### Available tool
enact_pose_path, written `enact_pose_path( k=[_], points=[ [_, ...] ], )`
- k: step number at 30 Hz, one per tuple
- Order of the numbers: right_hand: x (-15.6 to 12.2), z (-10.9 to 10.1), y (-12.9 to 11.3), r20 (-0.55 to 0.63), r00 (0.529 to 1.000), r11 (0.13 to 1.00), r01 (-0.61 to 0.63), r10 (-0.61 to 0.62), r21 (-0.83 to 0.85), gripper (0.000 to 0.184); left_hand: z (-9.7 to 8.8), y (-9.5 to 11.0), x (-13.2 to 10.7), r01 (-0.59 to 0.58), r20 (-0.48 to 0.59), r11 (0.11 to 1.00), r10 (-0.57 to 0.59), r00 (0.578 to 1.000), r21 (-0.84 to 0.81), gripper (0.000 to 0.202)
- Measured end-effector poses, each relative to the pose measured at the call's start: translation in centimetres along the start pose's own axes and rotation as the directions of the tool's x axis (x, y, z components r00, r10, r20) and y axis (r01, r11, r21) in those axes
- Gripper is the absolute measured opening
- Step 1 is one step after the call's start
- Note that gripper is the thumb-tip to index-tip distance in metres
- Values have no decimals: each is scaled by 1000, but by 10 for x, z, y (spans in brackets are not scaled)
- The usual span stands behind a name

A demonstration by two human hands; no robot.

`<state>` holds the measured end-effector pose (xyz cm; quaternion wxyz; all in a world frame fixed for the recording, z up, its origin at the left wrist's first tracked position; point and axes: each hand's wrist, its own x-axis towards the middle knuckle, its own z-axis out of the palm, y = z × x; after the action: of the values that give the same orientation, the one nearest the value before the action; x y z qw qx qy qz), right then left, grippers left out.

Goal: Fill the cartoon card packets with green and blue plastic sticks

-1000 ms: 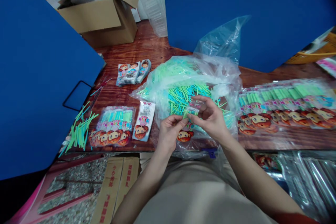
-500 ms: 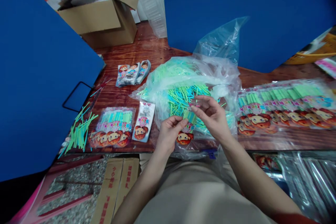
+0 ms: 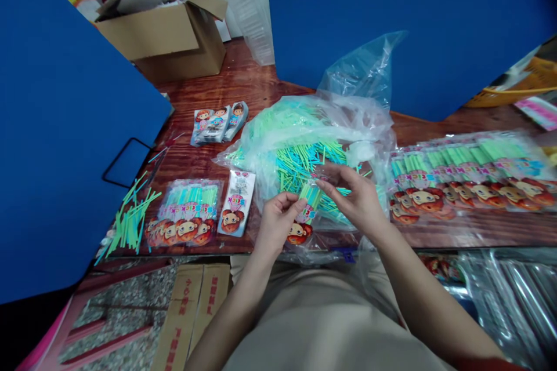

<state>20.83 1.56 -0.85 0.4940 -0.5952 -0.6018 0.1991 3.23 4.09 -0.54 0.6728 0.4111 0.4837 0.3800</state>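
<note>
My left hand [image 3: 277, 221] pinches a small clear packet [image 3: 303, 220] printed with a cartoon face, with green sticks inside it. My right hand [image 3: 354, 197] grips the packet's upper end, fingers curled round the sticks. Both hands hover over a big clear plastic bag [image 3: 304, 139] full of loose green and blue sticks, near the front edge of the wooden table [image 3: 243, 87].
Filled packets lie in a row at the right [image 3: 470, 177] and in a small pile at the left [image 3: 187, 214]. One empty packet [image 3: 236, 203], loose sticks [image 3: 130, 217], more empty packets [image 3: 217, 122] and a cardboard box [image 3: 165, 29] lie around. Blue boards stand left and behind.
My right hand slid a little up and right along the packet's top. The packet tilted slightly in my left hand.
</note>
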Motion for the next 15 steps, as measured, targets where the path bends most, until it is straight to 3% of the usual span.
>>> enact_pose_path(
  k=[7,11,15],
  points=[
    [-2,0,-1,-15,997,997,75,-75,-7,8,1,-4,2,-12,6,999,12,1000,38,34],
    [-1,1,0,20,996,978,-88,85,188,13,-1,-5,2,-24,32,997,22,999,73,33],
    [1,2,3,103,971,874,-238,214,423,20,-2,-3,3,-52,59,993,46,997,105,29]
  ],
)
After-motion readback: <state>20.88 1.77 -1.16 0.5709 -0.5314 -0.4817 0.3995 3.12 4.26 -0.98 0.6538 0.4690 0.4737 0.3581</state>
